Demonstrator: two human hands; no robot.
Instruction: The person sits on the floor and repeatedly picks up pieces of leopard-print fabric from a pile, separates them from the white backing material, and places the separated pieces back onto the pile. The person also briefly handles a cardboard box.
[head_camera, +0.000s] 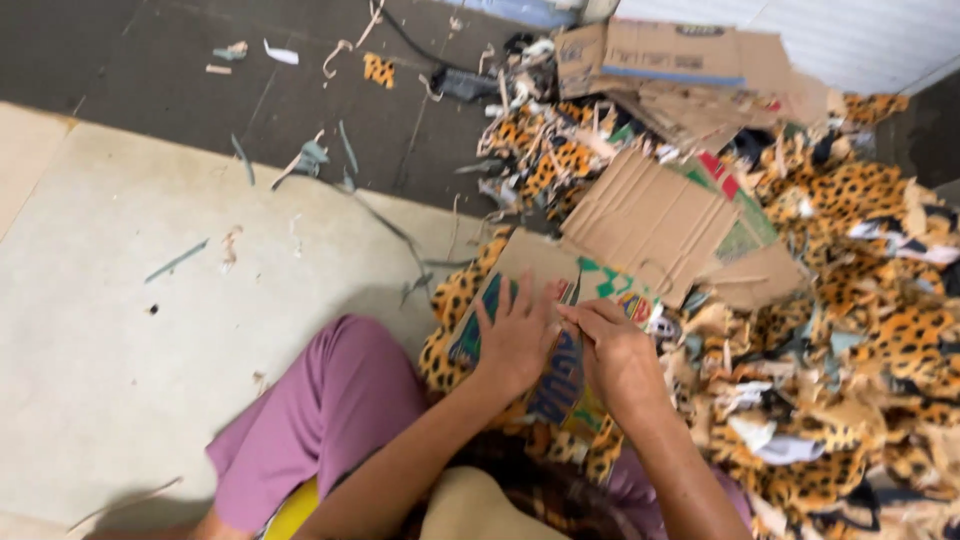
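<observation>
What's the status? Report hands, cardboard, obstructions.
Left hand flat on printed cardboard. Right hand pinched at its middle; any tool hidden. Leopard fabric scraps and cardboard pieces piled close right.

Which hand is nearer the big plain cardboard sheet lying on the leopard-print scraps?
Right. The right hand sits just below the cardboard sheet; the left hand lies farther left, flat on the printed card.

One head camera looks steeply down, close over the floor (120, 330).
</observation>
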